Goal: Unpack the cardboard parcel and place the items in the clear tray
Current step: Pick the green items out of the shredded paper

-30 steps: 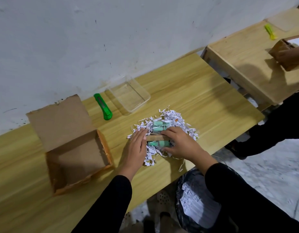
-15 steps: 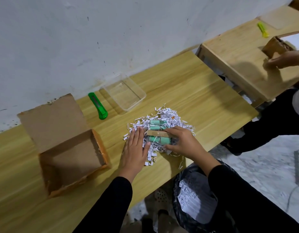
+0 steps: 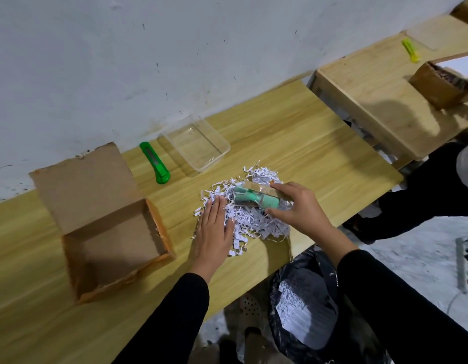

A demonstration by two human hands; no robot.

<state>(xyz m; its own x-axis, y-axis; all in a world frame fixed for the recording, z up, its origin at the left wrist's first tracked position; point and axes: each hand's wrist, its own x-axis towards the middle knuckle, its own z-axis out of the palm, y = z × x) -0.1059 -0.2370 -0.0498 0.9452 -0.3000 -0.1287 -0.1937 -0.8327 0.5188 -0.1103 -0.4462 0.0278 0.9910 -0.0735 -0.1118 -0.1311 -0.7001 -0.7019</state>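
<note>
While the left hand (image 3: 213,227) lies flat on shreds (image 3: 251,219), the right hand (image 3: 296,206) grips the green item (image 3: 250,199) crosswise.

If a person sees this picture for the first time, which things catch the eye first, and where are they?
The white shredded paper heaped at the table's near edge stands out most; the right hand grips a mint-green packaged item on it while the left hand presses flat beside. Left of it sits the open, empty cardboard box; behind, near the wall, the clear tray beside a green cutter.
</note>
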